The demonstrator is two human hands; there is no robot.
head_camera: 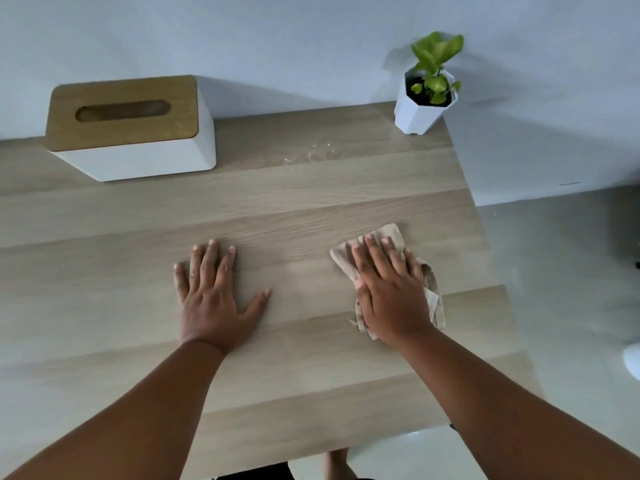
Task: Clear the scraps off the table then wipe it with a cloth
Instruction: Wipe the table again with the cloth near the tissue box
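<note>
**deskguy:** Right hand (389, 289) is pressed flat on the cloth (388, 237), fingers straight and spread, nothing curled round it. Left hand (213, 292) is flat on the bare table (104, 271) well to the side, palm down, holding nothing. The cloth sits near the table's right edge, mostly hidden under the palm.

**wipequeen:** Looks like a thin, soft, floppy rag, light as anything. I'd guess it bunches up if you push from one corner, so a flat palm in the middle is the way to drive it. On that smooth wood it should slide easily.

**deskguy:** Agreed. Some pale scraps (313, 150) lie at the back, between the tissue box (131, 133) and the potted plant (424, 98), well apart from the cloth.

**wipequeen:** Tiny flecks, probably weigh nothing. A hard sweep might scatter them, so go gently.
</note>
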